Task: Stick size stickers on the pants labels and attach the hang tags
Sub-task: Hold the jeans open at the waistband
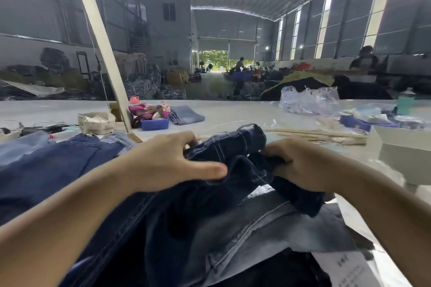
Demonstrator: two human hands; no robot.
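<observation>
left hand [168,161] grips dark jeans [233,147] | right hand [300,165] grips them

Grey metal-walled hall [163,30], bright open doorway [213,59], white worktable [233,109].

Toward the table's [233,112] far edge, a blue bin [154,123] of pink oddments stands just beside a slanted pale post [102,46]. A folded grey-blue cloth [186,117] lies right of it. Crumpled clear plastic [307,100] sits near the far right corner, a white box [403,154] at the right edge.
</observation>
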